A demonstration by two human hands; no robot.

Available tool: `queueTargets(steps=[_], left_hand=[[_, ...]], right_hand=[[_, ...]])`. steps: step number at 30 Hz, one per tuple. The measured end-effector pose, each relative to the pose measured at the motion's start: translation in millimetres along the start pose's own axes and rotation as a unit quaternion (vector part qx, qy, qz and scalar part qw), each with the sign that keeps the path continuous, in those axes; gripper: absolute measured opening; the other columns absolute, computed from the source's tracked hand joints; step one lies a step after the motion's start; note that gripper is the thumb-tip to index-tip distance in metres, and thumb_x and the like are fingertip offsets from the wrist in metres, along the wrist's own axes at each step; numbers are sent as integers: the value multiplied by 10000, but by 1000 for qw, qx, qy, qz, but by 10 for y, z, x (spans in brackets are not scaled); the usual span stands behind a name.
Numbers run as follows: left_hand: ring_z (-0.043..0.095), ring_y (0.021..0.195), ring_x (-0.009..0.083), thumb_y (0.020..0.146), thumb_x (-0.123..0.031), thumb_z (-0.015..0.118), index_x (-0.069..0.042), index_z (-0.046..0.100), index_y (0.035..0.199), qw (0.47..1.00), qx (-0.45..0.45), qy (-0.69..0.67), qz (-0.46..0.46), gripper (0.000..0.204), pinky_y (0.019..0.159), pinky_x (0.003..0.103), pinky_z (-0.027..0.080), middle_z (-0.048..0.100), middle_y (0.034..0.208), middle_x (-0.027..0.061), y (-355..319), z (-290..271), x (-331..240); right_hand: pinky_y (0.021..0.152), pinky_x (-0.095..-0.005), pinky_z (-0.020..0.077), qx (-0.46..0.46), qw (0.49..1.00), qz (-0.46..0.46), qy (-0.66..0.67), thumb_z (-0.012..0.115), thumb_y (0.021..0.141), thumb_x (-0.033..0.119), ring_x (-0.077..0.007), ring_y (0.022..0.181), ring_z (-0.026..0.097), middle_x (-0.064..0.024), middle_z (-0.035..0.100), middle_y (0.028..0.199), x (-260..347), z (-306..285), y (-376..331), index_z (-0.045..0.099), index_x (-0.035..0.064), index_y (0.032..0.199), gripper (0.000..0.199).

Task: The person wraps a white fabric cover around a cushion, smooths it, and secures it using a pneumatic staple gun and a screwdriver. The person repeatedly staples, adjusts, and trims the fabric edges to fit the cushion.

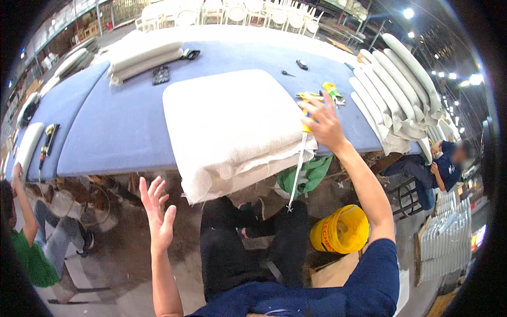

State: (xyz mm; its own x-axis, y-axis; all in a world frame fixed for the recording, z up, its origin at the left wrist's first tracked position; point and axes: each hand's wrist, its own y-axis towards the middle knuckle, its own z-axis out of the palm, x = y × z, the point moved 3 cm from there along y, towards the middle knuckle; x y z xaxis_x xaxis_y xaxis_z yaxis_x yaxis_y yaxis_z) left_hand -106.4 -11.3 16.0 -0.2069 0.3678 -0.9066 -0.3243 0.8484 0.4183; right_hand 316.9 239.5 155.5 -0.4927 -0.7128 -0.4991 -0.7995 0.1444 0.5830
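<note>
White fabric-covered cushion (232,124) lies flat on the blue padded table (116,132), its near edge hanging over the table's rim toward me, loose fabric drooping at the lower corner. I see the right hand (323,124) raised over the cushion's right edge, fingers closed around a yellow-handled tool (304,122); a thin white strip (297,174) hangs from it down past the table edge. The left hand (157,211) is off the table, below its rim, fingers spread and holding nothing.

More cushions: a stack (145,55) at the far left of the table, a leaning row (396,84) at the right. Small tools (325,92) lie just beyond the right hand. A yellow bucket (340,230) stands on the floor beneath.

Risk, my judgement: with nothing steadying it and its edge overhanging, a pull on the cushion's right side could drag it off the rim. The dangling strip could snag on the drooping fabric.
</note>
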Motion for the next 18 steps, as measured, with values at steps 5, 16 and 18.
queueTargets(steps=[5, 16, 18], left_hand=[[423, 1439, 389, 841, -178, 827, -174, 261, 1654, 962, 140, 222, 79, 990, 1137, 524, 420, 227, 1651, 186, 336, 467, -168], [230, 1573, 451, 675, 197, 583, -173, 552, 1495, 968, 113, 209, 83, 901, 1204, 498, 394, 101, 1733, 204, 417, 766, -227], [242, 1572, 441, 672, 195, 583, -164, 549, 1498, 972, 121, 193, 62, 901, 1202, 497, 398, 107, 1734, 195, 402, 811, -213]], right_hand=[[1000, -393, 494, -248, 822, 512, 28, 528, 1069, 133, -259, 1116, 646, -115, 680, 1199, -416, -638, -1780, 630, 29, 1213, 205], [376, -254, 242, -394, 424, 691, 432, 578, 1050, 518, -96, 473, 425, -52, 612, 771, -197, -537, -2180, 566, 89, 1200, 454], [514, -309, 442, -199, 592, 720, 303, 596, 1037, 501, -161, 597, 582, -60, 646, 802, -568, -507, -2119, 596, 54, 1247, 493]])
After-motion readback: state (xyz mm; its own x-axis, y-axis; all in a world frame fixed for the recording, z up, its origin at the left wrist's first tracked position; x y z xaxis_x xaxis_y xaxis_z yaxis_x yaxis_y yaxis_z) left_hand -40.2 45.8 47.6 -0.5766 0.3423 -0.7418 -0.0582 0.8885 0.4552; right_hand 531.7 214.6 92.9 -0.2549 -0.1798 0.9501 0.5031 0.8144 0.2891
